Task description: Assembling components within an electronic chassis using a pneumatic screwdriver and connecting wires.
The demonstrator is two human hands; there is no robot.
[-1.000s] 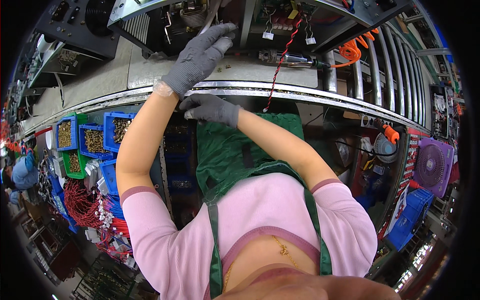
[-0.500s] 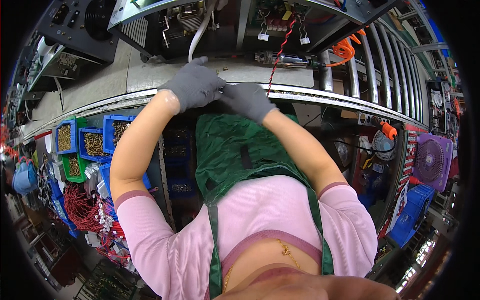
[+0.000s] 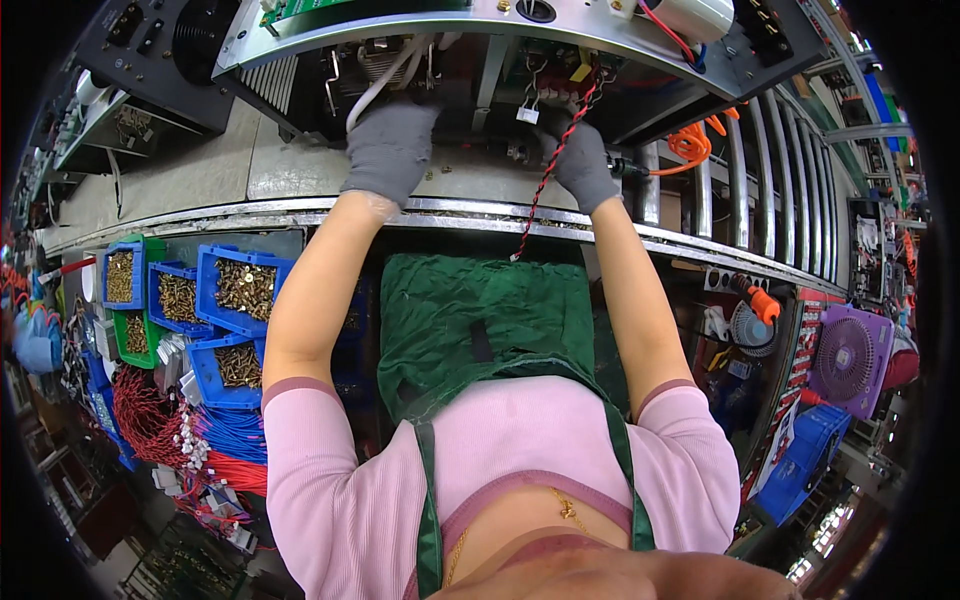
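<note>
My left hand (image 3: pixel 390 152), in a grey glove, reaches to the open front of a metal chassis (image 3: pixel 420 40). It is beside a pale cable (image 3: pixel 385 85) that hangs out there. Its fingers are smeared by motion and partly in shadow. My right hand (image 3: pixel 583 165), gloved too, reaches in under the chassis's right half. It is next to a white connector (image 3: pixel 527 115) and a twisted red-and-black wire (image 3: pixel 548 175) that hangs down past the bench edge. The right fingers are hidden in the dark opening. Partly covered by that hand lies a power screwdriver (image 3: pixel 515 152).
Blue and green bins (image 3: pixel 240 285) of screws stand at left, above bundled red wires (image 3: pixel 145 420) and blue wires (image 3: pixel 232 432). A second black chassis (image 3: pixel 150 60) stands at far left. An orange coiled hose (image 3: pixel 690 145) and metal rollers (image 3: pixel 770 190) are at right, with a purple fan (image 3: pixel 850 355).
My hands were together at the bench edge; they have parted and moved forward to the chassis, the right one farther right. The chassis appears nearer. The red-and-black wire now hangs lower.
</note>
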